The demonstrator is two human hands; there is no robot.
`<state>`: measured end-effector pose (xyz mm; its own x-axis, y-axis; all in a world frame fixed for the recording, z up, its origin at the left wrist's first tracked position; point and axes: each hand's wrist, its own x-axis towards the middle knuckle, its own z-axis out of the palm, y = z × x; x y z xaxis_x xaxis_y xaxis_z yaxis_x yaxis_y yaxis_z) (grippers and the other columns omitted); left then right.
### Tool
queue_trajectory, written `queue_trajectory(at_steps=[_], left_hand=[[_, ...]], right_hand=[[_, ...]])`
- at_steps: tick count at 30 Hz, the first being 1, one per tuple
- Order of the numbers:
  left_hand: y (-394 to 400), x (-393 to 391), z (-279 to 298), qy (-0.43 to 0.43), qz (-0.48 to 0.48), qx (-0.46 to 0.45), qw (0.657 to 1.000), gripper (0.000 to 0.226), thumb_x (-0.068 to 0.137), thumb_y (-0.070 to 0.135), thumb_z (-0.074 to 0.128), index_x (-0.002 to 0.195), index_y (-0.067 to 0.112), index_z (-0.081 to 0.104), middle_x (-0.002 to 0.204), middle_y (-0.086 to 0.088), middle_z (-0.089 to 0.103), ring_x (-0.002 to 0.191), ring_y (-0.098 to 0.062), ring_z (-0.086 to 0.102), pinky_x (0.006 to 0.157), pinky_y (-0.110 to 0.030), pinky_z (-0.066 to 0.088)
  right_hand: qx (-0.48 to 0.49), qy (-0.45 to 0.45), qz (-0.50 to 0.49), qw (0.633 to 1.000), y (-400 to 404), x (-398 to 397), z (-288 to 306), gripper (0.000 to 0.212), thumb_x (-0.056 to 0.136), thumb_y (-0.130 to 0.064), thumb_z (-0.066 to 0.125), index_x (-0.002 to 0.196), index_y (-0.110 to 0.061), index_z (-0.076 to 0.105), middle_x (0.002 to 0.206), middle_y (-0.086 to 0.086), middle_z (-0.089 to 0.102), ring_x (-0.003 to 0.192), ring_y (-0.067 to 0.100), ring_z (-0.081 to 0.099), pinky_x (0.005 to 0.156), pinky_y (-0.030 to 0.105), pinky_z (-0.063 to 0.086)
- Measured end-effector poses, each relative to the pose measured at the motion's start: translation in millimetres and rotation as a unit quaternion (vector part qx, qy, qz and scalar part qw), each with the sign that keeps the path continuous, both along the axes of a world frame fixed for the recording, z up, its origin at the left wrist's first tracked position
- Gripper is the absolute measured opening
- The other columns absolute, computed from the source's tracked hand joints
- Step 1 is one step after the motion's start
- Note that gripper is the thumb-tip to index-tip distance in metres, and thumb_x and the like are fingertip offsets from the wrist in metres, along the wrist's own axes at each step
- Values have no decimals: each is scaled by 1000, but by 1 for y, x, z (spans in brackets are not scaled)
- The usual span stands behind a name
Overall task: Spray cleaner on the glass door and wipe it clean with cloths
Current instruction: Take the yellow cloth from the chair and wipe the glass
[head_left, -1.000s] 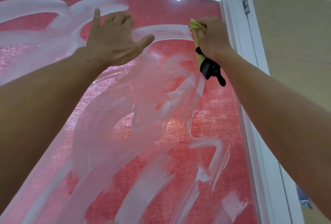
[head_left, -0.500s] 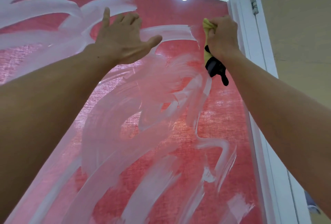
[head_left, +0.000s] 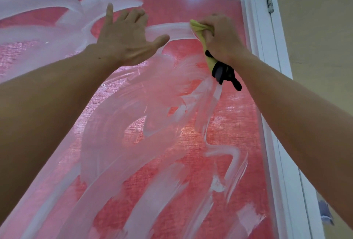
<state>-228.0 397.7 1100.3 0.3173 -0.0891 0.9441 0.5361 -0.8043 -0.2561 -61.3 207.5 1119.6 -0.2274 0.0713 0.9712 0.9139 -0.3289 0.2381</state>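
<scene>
Right hand [head_left: 221,38] clenches a bunched yellow cloth [head_left: 198,28] against the glass door [head_left: 172,162] at the right end of a white cleaner streak [head_left: 170,30] running leftward toward the open, spread left hand [head_left: 124,38] braced nearby.

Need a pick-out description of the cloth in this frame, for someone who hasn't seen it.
Start at the large glass door smeared with white streaks over a red backdrop. Go to its upper right, near the white frame: the right hand grips a bunched yellow cloth against the glass. It is the only yellow thing, with a black piece hanging below the fist.
</scene>
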Motion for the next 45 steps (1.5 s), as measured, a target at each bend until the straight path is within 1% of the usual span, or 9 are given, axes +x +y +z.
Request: queue_trajectory(at_steps=[9, 14, 18, 21, 25, 30, 37, 42, 45], left_hand=[[-4, -6, 0, 19, 5, -11, 1000, 96, 99, 80, 16, 164, 11, 22, 174, -6, 15, 160, -27, 13, 127, -58, -11], [-6, -7, 0, 22, 12, -8, 1000, 95, 99, 79, 15, 165, 10, 21, 174, -7, 14, 160, -27, 12, 127, -59, -11], [-4, -5, 0, 16, 13, -7, 1000, 96, 99, 79, 15, 164, 10, 21, 174, -7, 14, 160, -27, 13, 127, -58, -11], [-2, -4, 1, 17, 13, -6, 1000, 101, 95, 83, 11, 165, 11, 21, 174, -7, 15, 160, -28, 14, 127, -59, -10], [-3, -4, 1, 19, 14, -6, 1000, 106, 90, 85, 7, 164, 11, 21, 173, -7, 16, 160, -29, 15, 127, -60, -9], [-4, -5, 2, 23, 15, -11, 1000, 109, 87, 86, 6, 165, 11, 20, 174, -6, 14, 160, -28, 13, 127, -60, -10], [-5, -6, 2, 29, 24, -12, 999, 105, 92, 85, 9, 165, 10, 18, 174, -7, 13, 160, -28, 12, 127, -60, -10], [-6, -4, 2, 27, 25, -17, 999, 98, 97, 81, 13, 166, 11, 16, 174, -6, 10, 161, -27, 10, 127, -59, -12], [-5, -3, 2, 31, 25, -18, 999, 99, 97, 82, 13, 166, 11, 16, 175, -6, 10, 161, -27, 10, 126, -59, -13]], right_hand=[[120, 117, 28, 985, -1, 11, 7, 35, 100, -11, 49, 69, 5, 54, 67, 6, 38, 65, 14, 34, 52, 23, 28], [54, 50, 35, 997, 14, 3, 11, 46, 99, -29, 50, 77, 9, 61, 67, 12, 45, 67, 15, 33, 57, 25, 28], [-13, 3, 21, 1000, 18, -7, -1, 39, 105, -27, 52, 80, -2, 68, 82, 10, 48, 70, 20, 39, 60, 11, 30], [-49, 15, 25, 998, 7, -10, -8, 29, 100, -22, 54, 91, -1, 72, 85, 14, 56, 76, 23, 51, 64, 18, 36], [40, 109, 120, 986, -13, -11, -15, 20, 100, -13, 54, 113, -17, 67, 97, -11, 63, 85, -5, 58, 74, 9, 46], [88, 127, 90, 984, -19, -5, -9, 20, 96, -9, 65, 115, -18, 63, 106, -8, 62, 93, -1, 58, 71, 1, 42], [143, 82, -42, 985, -9, -1, -16, 12, 96, -13, 62, 93, -8, 73, 104, 6, 57, 86, 17, 56, 70, 19, 48], [92, 21, -133, 987, -11, 0, -39, 31, 100, -34, 51, 106, -16, 76, 114, 3, 61, 97, 26, 57, 74, 37, 49], [57, 8, -163, 985, -12, 5, -37, 27, 101, -23, 53, 112, -8, 73, 119, 11, 58, 102, 33, 57, 77, 40, 52]])
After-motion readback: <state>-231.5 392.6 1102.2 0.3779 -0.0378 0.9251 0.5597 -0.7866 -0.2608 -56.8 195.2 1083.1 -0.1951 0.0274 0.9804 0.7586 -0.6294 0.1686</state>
